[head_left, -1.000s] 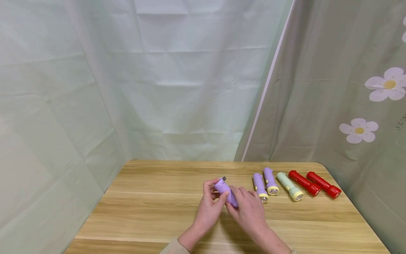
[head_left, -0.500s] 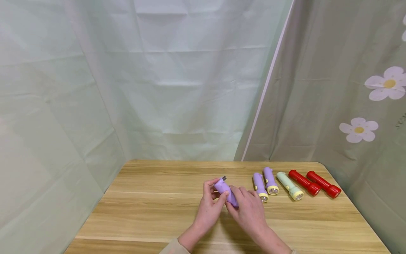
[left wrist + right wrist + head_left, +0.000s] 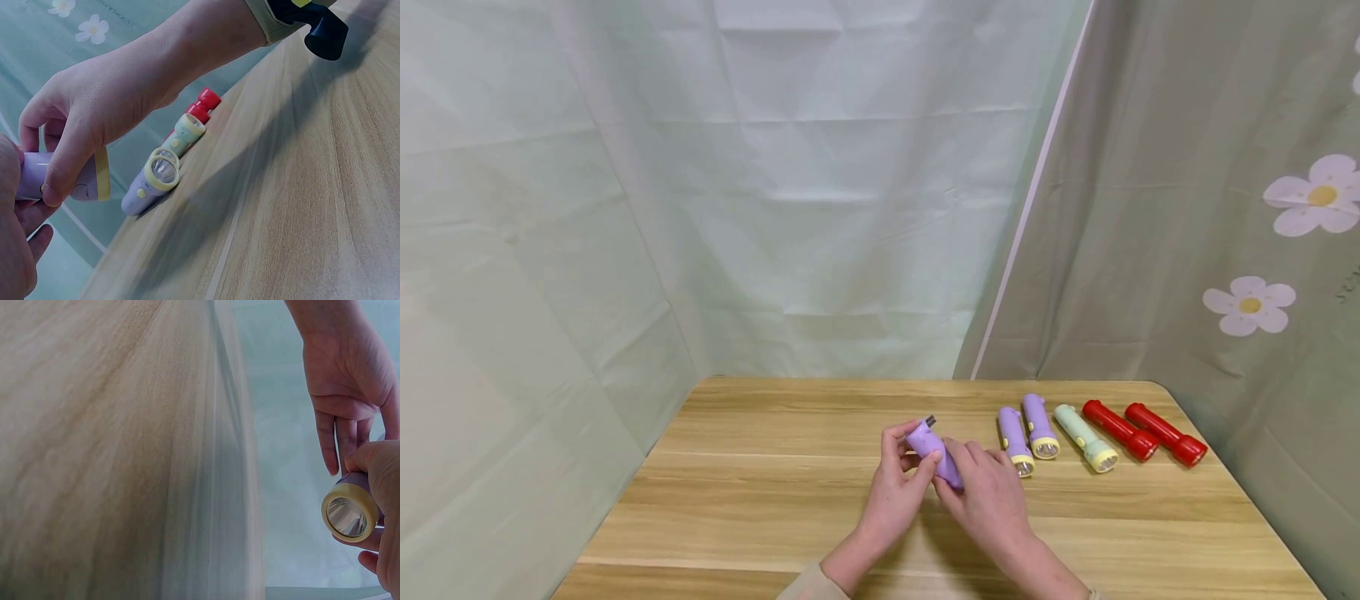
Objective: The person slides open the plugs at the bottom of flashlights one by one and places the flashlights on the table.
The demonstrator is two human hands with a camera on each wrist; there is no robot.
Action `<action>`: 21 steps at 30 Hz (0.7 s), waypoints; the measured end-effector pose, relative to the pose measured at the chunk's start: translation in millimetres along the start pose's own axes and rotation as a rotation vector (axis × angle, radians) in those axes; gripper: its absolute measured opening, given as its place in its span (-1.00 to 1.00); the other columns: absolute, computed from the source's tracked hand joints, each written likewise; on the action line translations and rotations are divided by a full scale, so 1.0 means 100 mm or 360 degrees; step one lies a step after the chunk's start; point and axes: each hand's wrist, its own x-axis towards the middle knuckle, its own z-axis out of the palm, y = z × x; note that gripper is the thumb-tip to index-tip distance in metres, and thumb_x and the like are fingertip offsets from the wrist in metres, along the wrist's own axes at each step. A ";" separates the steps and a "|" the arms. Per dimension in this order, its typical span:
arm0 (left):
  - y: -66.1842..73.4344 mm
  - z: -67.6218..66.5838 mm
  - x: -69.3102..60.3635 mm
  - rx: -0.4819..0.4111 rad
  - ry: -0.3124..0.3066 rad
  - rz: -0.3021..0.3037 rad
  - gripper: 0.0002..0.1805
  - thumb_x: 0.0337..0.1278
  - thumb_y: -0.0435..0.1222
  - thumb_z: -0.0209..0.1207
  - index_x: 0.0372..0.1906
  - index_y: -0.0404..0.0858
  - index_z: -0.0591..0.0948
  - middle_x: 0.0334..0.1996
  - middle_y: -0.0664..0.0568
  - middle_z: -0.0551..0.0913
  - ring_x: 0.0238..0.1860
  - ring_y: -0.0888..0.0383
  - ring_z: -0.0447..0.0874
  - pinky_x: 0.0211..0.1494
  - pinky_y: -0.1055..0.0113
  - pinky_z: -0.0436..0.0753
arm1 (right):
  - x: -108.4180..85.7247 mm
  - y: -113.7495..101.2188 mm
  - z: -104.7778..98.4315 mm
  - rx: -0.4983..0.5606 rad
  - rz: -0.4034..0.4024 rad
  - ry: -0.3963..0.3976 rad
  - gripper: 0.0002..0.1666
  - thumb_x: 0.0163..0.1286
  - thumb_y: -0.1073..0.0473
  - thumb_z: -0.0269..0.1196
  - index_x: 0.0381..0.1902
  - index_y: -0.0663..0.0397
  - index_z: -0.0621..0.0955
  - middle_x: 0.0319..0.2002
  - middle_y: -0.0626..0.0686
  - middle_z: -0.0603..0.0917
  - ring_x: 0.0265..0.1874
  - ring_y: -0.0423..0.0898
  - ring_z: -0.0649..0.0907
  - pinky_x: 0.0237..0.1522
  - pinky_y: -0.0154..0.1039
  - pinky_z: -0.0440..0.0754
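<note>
A purple flashlight [image 3: 926,442] is held above the table between both hands, its tail tilted up and left. From that tail sticks out a small dark piece [image 3: 930,422], too small to identify. The left hand [image 3: 895,490] grips the tail half, thumb on the body. Around the head half curl the fingers of the right hand [image 3: 992,498], hiding the flashlight's front in the head view. The left wrist view shows the right thumb against the body near the yellow rim [image 3: 102,173]. In the right wrist view, the clear lens [image 3: 347,517] faces the camera and looks unlit.
To the right on the wooden table [image 3: 737,483] lie two purple flashlights [image 3: 1011,429], a pale green flashlight [image 3: 1078,431] and two red flashlights [image 3: 1118,428], in a row. Curtains [image 3: 850,208] hang behind and at both sides of the table.
</note>
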 end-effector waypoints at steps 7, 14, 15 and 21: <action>-0.01 0.00 0.00 0.0003 -0.0001 0.0004 -0.46 0.42 -0.21 0.26 0.35 -0.05 0.29 0.05 -0.15 0.62 -0.05 0.03 0.69 -0.14 0.29 0.69 | -0.01 0.00 0.00 0.0002 -0.0008 0.0012 -0.44 0.05 0.04 0.56 0.02 0.02 0.67 -0.30 -0.04 0.69 -0.38 -0.11 0.64 -0.20 -0.07 0.57; -0.02 0.00 -0.01 0.0009 0.0006 -0.0009 -0.46 0.42 -0.21 0.26 0.35 -0.06 0.29 0.06 -0.14 0.63 -0.04 0.04 0.69 -0.14 0.30 0.68 | -0.01 -0.01 -0.01 -0.0006 -0.0010 0.0017 -0.45 0.05 0.04 0.56 0.01 0.01 0.66 -0.32 -0.04 0.68 -0.39 -0.11 0.64 -0.20 -0.08 0.57; -0.02 0.01 -0.01 0.0012 0.0007 -0.0013 -0.46 0.42 -0.21 0.26 0.35 -0.05 0.30 0.06 -0.13 0.63 -0.04 0.04 0.69 -0.14 0.31 0.68 | -0.01 -0.01 -0.01 -0.0007 -0.0009 0.0018 -0.45 0.05 0.04 0.56 0.01 0.01 0.66 -0.32 -0.05 0.68 -0.40 -0.11 0.63 -0.20 -0.08 0.56; -0.01 0.01 -0.01 0.0026 0.0009 -0.0019 -0.47 0.43 -0.21 0.25 0.36 -0.02 0.30 0.05 -0.12 0.62 -0.04 0.06 0.69 -0.13 0.31 0.68 | -0.01 -0.01 -0.01 -0.0010 -0.0006 0.0021 -0.47 0.06 0.04 0.55 0.00 0.02 0.67 -0.35 -0.06 0.66 -0.42 -0.12 0.62 -0.20 -0.08 0.56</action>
